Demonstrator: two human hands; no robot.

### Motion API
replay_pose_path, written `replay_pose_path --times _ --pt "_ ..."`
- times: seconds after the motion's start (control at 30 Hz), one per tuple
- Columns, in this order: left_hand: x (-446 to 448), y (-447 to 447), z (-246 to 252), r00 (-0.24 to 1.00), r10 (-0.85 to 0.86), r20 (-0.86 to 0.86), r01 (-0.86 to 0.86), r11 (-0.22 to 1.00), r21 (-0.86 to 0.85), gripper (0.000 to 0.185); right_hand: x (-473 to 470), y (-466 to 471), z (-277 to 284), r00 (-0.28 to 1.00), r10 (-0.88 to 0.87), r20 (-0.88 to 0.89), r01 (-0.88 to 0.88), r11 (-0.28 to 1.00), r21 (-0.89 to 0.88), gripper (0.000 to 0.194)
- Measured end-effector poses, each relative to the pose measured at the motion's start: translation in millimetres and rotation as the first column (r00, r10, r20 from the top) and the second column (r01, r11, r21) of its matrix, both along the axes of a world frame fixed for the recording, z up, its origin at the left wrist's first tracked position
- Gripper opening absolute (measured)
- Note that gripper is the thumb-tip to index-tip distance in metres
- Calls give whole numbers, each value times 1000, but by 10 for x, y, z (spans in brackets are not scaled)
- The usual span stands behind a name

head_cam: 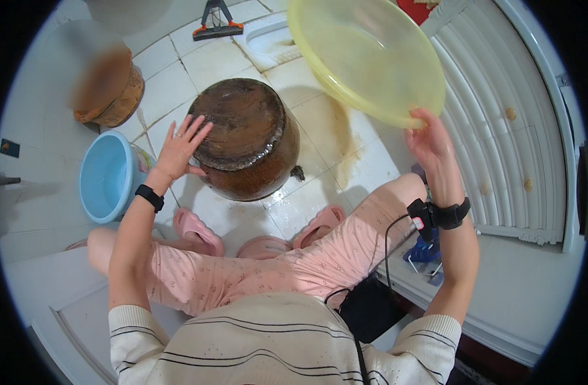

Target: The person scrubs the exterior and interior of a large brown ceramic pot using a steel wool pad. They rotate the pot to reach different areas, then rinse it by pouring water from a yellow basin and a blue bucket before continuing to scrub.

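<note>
A dark brown glazed jar (241, 125) stands on the wet tiles in front of me, with what looks like its flat base facing up. My left hand (181, 147) rests at the jar's left edge, fingers spread and holding nothing. Up on the right, my right hand (431, 139) grips the rim of a large translucent yellow basin (371, 62). The basin is tilted so its inside faces me; its far end runs out of view. A small dark tuft (298, 173) lies against the jar's lower right side.
Left of the jar stands a light blue bucket (106, 178). Behind it is an orange-brown pot (113, 101), partly blurred. A floor squeegee (218, 31) and a squat toilet (270, 41) are at the back. A white slatted door (496, 130) borders the right, and pink slippers (198, 231) are below.
</note>
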State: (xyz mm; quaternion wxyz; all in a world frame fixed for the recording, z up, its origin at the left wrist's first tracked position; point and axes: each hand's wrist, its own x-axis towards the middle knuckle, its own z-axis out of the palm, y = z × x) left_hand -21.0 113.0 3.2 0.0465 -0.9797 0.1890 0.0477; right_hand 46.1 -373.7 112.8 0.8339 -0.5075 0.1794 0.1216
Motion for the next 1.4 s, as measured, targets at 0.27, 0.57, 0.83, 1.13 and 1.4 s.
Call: replay_pose_path --times 0.27,0.57,0.83,1.13,1.4 --pt "324 857 591 965 262 23 -263 964 48 24 137 1 -173 1000 -3 26 6 995 -96 23" --pt "228 1429 1113 873 348 342 -253 922 -294 23 282 178 -378 996 -11 -86 -4 987 -163 19" --pt "247 1474 960 925 369 92 -359 927 -111 32 311 331 -281 995 90 -54 -96 987 -126 27" --pt "404 627 1043 933 137 -332 -192 972 -138 45 5 451 21 989 145 3 -143 980 -136 40" --pt "125 2428 391 727 506 -463 -662 339 -669 36 -259 544 120 999 7 -45 -16 980 -201 35"
